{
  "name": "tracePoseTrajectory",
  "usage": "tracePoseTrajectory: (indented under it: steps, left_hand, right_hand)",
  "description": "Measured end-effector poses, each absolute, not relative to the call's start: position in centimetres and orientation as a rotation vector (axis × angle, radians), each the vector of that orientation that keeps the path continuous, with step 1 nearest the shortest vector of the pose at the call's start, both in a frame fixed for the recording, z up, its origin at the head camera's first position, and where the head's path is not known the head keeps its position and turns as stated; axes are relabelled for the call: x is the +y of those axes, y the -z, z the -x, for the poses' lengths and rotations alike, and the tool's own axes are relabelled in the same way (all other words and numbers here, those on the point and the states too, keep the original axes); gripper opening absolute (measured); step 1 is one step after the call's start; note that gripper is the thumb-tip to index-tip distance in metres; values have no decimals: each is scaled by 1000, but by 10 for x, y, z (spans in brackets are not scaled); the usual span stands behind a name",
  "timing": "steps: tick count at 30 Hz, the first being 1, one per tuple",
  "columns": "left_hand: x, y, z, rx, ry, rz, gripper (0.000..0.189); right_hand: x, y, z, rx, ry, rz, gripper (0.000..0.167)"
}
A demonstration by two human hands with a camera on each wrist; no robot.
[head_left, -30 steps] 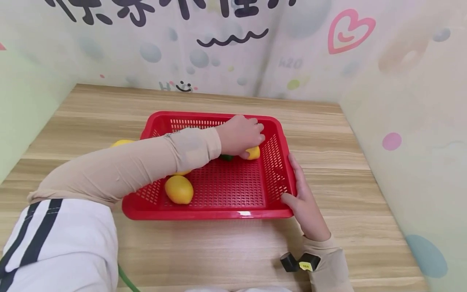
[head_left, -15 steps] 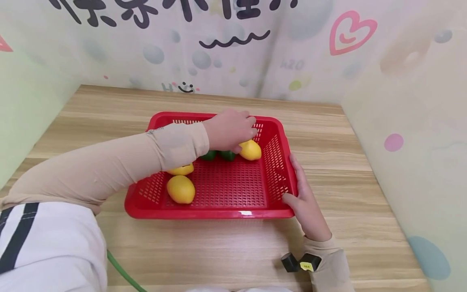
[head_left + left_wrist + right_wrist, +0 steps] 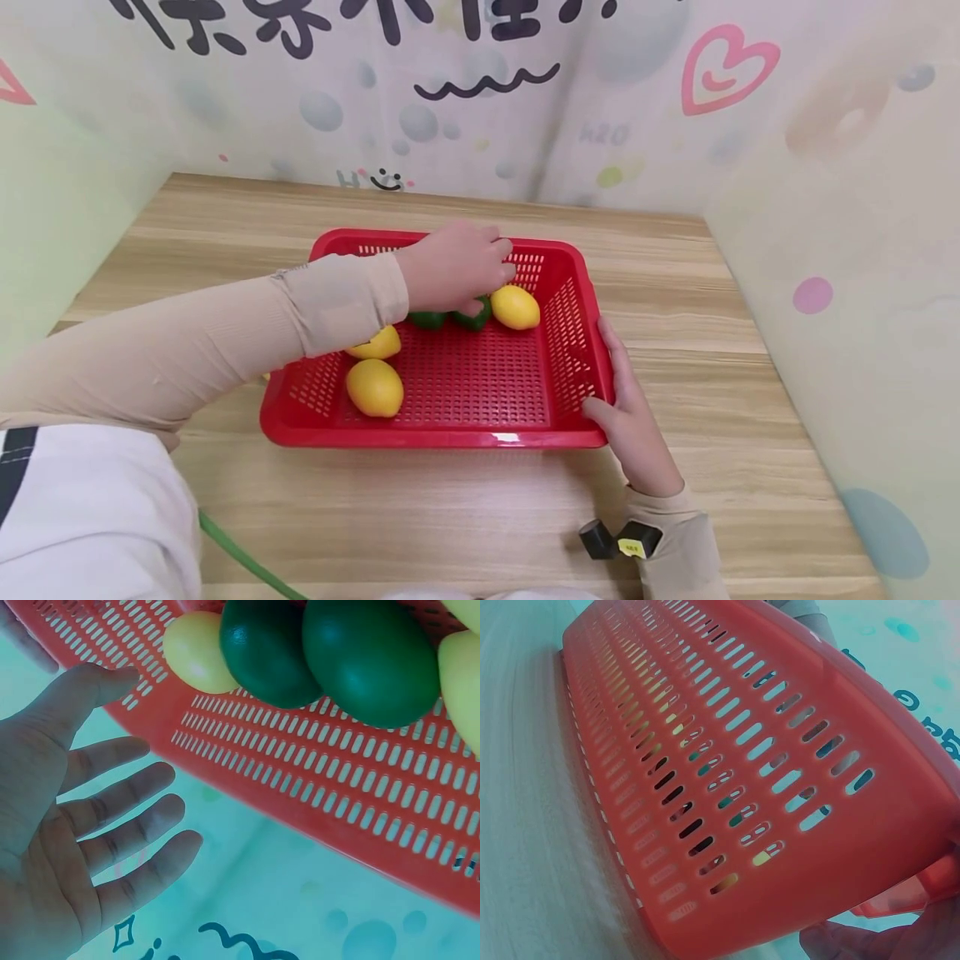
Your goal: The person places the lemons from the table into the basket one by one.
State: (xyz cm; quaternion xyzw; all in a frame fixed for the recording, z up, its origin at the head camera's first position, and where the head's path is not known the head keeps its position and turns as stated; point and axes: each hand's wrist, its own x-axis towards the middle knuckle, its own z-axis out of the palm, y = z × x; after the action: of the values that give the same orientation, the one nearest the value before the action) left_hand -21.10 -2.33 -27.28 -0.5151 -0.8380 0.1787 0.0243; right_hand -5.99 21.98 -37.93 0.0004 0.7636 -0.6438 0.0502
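Note:
My left hand (image 3: pixel 459 265) hovers over the back of a red plastic basket (image 3: pixel 442 437). Its fingers are spread and hold nothing in the left wrist view. Just beyond the fingertips, a yellow lemon (image 3: pixel 516 307) lies in the back right corner. Two dark green fruits (image 3: pixel 367 660) sit beside it, partly covered by the hand in the head view. Farther left in the basket are a yellow fruit (image 3: pixel 378 342), partly behind the sleeve, and a front lemon (image 3: pixel 375 388). My right hand (image 3: pixel 633 417) grips the basket's right rim, with the thumb over the front corner.
The basket stands on a wood-grain table (image 3: pixel 450 517). A patterned wall (image 3: pixel 480 125) rises behind it, with side walls left and right. A green cord (image 3: pixel 247 558) runs near the front left. A small black device (image 3: pixel 637 540) is strapped at the right wrist.
My left hand has let go of the lemon in the back right corner and drawn back to the left. The right hand keeps its grip on the basket rim.

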Motion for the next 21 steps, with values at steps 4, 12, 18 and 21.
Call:
tracePoseTrajectory:
  steps: [4,12,18,21]
  left_hand:
    - [-31,269,211,-2656,-543,1566,54]
    - [-46,259,210,-2664,-514,1505,51]
    - [-59,257,209,-2653,-493,1469,42]
    - [-67,257,208,-2665,-484,1456,44]
  right_hand:
    - [219,379,60,2318,1965,1,96]
    - [219,379,61,2311,1969,0,97]
    - [219,378,62,2303,1977,-1,98]
    - [219,378,62,2307,1971,-2,98]
